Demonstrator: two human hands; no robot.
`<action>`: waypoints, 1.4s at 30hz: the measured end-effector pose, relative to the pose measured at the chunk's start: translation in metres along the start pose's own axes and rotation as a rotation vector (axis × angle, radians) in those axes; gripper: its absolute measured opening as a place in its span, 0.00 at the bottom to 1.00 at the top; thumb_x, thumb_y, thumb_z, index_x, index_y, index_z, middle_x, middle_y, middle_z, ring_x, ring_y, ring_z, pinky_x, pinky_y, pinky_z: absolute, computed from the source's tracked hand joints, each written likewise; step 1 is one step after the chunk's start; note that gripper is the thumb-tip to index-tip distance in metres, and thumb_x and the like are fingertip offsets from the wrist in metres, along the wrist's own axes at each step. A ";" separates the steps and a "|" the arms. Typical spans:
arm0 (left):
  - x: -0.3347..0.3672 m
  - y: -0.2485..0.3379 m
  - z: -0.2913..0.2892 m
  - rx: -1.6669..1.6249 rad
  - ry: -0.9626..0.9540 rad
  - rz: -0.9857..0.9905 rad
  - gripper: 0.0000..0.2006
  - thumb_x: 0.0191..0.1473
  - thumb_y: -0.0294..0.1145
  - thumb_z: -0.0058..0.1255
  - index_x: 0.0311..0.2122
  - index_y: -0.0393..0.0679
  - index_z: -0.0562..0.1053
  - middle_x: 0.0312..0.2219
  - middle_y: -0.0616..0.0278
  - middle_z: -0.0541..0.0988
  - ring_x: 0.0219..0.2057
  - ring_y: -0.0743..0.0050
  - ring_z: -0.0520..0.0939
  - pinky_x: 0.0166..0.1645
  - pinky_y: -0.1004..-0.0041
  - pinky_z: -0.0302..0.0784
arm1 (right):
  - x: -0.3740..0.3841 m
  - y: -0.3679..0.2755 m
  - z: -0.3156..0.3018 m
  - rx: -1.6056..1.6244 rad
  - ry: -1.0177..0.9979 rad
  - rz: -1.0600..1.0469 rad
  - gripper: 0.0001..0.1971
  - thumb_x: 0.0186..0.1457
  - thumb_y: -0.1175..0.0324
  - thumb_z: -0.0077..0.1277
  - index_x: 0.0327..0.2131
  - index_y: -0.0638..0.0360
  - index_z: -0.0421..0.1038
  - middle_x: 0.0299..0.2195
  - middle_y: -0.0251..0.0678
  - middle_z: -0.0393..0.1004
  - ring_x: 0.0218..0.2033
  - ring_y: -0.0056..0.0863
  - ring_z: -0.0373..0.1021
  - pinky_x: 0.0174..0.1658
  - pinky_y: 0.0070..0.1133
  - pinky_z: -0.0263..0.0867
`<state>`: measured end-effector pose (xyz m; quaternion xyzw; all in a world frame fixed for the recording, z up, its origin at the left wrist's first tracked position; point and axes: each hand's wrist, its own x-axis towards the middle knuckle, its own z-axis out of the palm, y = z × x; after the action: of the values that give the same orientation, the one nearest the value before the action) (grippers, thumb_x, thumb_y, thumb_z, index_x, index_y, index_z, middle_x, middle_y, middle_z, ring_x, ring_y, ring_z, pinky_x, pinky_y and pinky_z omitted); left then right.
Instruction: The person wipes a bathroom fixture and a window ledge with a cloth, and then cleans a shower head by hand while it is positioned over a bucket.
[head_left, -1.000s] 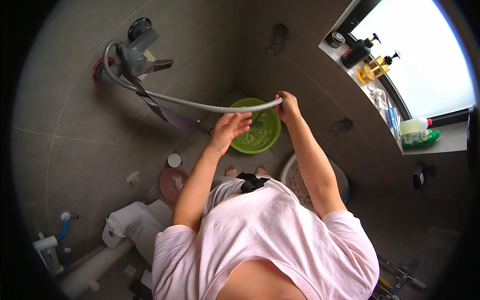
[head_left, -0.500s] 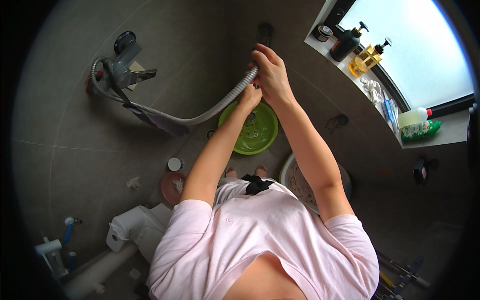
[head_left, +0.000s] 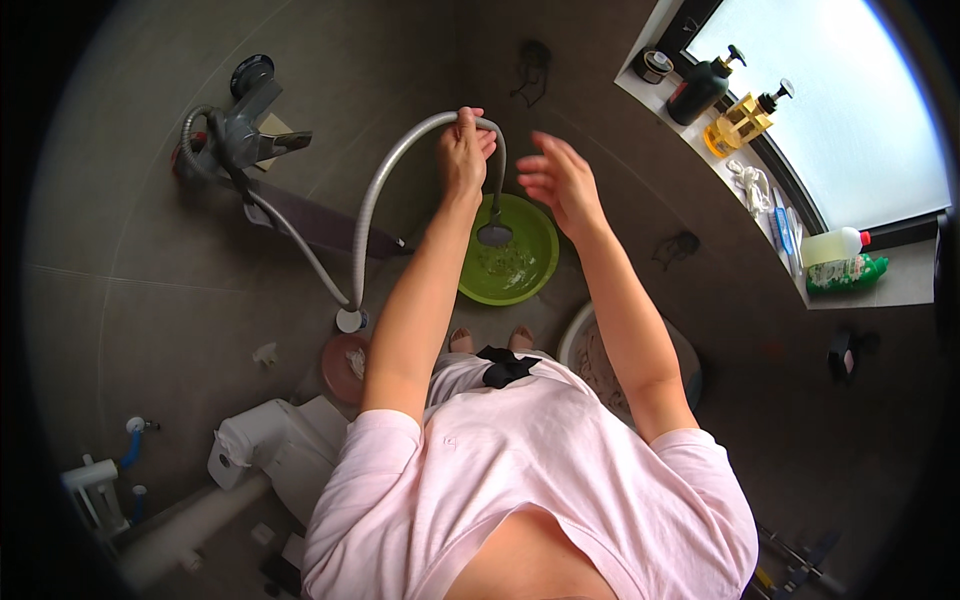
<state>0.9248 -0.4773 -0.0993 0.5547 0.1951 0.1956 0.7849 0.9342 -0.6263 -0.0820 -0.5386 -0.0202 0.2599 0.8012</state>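
Observation:
My left hand (head_left: pixel 464 150) is raised and closed around a grey flexible shower hose (head_left: pixel 372 200), which bends over my fingers. The shower head (head_left: pixel 495 234) hangs down from that bend, just above a green basin (head_left: pixel 520 280) on the floor. My right hand (head_left: pixel 557 180) is beside the left one, fingers spread, holding nothing and apart from the hose. The hose runs back to a grey wall faucet (head_left: pixel 240 130) at the upper left.
A window sill (head_left: pixel 900 285) at the right holds a dark pump bottle (head_left: pixel 700 90), a yellow pump bottle (head_left: pixel 745 118) and a green bottle (head_left: pixel 845 272). A white basin (head_left: pixel 585 345) sits by my feet, a pink scoop (head_left: pixel 345 365) and a white toilet (head_left: pixel 275 450) to the left.
Both hands lifted the hose upward. My right hand has let go and opened, and the shower head now dangles from my left hand over the green basin.

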 end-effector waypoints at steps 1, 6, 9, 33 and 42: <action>-0.007 0.009 -0.001 -0.027 -0.011 0.001 0.25 0.59 0.53 0.32 0.44 0.39 0.66 0.39 0.45 0.74 0.40 0.62 0.77 0.43 0.72 0.75 | 0.009 0.025 -0.023 -0.020 0.114 0.091 0.19 0.57 0.58 0.44 0.48 0.58 0.62 0.32 0.39 0.74 0.29 0.24 0.73 0.28 0.17 0.69; -0.039 0.047 -0.014 -0.112 -0.039 0.031 0.25 0.59 0.52 0.31 0.45 0.38 0.65 0.39 0.45 0.74 0.41 0.62 0.78 0.45 0.72 0.74 | 0.040 0.128 -0.093 0.108 0.291 0.463 0.15 0.58 0.60 0.42 0.42 0.61 0.63 0.35 0.40 0.74 0.31 0.24 0.72 0.30 0.17 0.70; -0.053 0.074 -0.018 -0.125 -0.048 0.061 0.24 0.60 0.51 0.30 0.45 0.38 0.65 0.39 0.44 0.75 0.41 0.61 0.78 0.45 0.72 0.75 | 0.057 0.150 -0.095 0.086 0.329 0.515 0.16 0.58 0.60 0.42 0.42 0.62 0.63 0.34 0.40 0.74 0.28 0.23 0.72 0.26 0.15 0.70; -0.142 0.098 -0.156 -0.530 -0.100 -0.040 0.25 0.57 0.56 0.32 0.43 0.43 0.68 0.34 0.50 0.78 0.36 0.61 0.80 0.37 0.72 0.79 | 0.100 0.186 -0.066 0.279 0.433 0.773 0.13 0.53 0.59 0.50 0.19 0.50 0.66 0.11 0.23 0.65 0.11 0.11 0.59 0.12 0.08 0.54; -0.160 0.007 -0.282 -0.321 0.335 -0.315 0.23 0.57 0.55 0.35 0.40 0.43 0.69 0.36 0.55 0.77 0.36 0.71 0.78 0.39 0.77 0.75 | 0.062 0.192 -0.087 0.143 0.116 0.646 0.13 0.56 0.65 0.46 0.19 0.57 0.69 0.15 0.25 0.67 0.13 0.10 0.57 0.15 0.09 0.51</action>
<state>0.6409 -0.3355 -0.1656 0.3461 0.3724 0.1882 0.8403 0.9390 -0.6187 -0.3015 -0.4737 0.2152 0.4701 0.7130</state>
